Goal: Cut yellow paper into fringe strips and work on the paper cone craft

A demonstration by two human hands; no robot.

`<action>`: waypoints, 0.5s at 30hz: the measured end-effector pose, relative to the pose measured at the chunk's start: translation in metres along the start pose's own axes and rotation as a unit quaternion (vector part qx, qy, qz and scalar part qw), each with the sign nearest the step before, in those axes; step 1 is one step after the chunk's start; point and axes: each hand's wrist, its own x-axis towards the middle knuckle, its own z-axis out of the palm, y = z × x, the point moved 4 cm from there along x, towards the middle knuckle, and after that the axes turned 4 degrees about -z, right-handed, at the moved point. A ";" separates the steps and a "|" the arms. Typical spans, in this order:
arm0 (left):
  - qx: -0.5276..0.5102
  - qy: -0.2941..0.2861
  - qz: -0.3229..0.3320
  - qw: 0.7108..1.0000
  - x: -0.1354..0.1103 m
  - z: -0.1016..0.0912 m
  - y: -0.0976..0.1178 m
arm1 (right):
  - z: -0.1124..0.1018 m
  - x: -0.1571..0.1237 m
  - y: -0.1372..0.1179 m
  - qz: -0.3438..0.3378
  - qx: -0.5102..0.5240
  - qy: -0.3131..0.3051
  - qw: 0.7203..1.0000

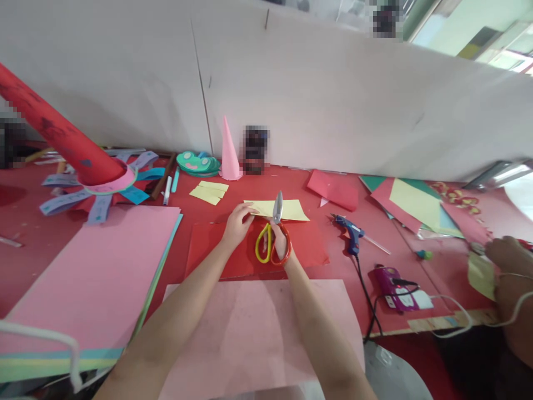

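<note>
My right hand (280,240) is closed through the red and yellow handles of a pair of scissors (272,236), whose blades point away from me onto a pale yellow paper sheet (291,210). My left hand (237,225) pinches the left edge of that yellow sheet. Both hands hover over a red paper sheet (308,244) lying flat on the table. A large light pink sheet (258,328) lies under my forearms, close to me.
A blue glue gun (350,232) with a black cord lies right of the red sheet. A big pink sheet (95,278) covers the left. A red cone with paper strips (89,166), a pink cone (229,150), yellow scraps (209,191) and coloured sheets (412,203) lie around. Another person's hand (506,253) works at the right edge.
</note>
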 end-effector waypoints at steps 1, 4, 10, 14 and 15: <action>0.006 0.008 -0.005 1.000 0.000 -0.001 0.000 | 0.000 0.000 0.001 -0.003 -0.009 0.011 1.000; 0.023 0.023 -0.018 0.999 0.000 -0.004 -0.001 | -0.002 0.001 0.000 -0.021 -0.025 0.051 0.998; 0.018 0.017 -0.026 0.999 0.001 -0.004 -0.004 | -0.011 0.001 -0.005 -0.082 0.010 0.092 0.992; 0.018 0.004 -0.020 1.000 0.002 -0.002 -0.004 | -0.016 0.006 -0.002 -0.070 0.029 0.107 0.991; 0.015 -0.002 -0.017 1.000 0.002 -0.001 -0.004 | -0.018 0.008 0.000 -0.062 0.047 0.121 0.990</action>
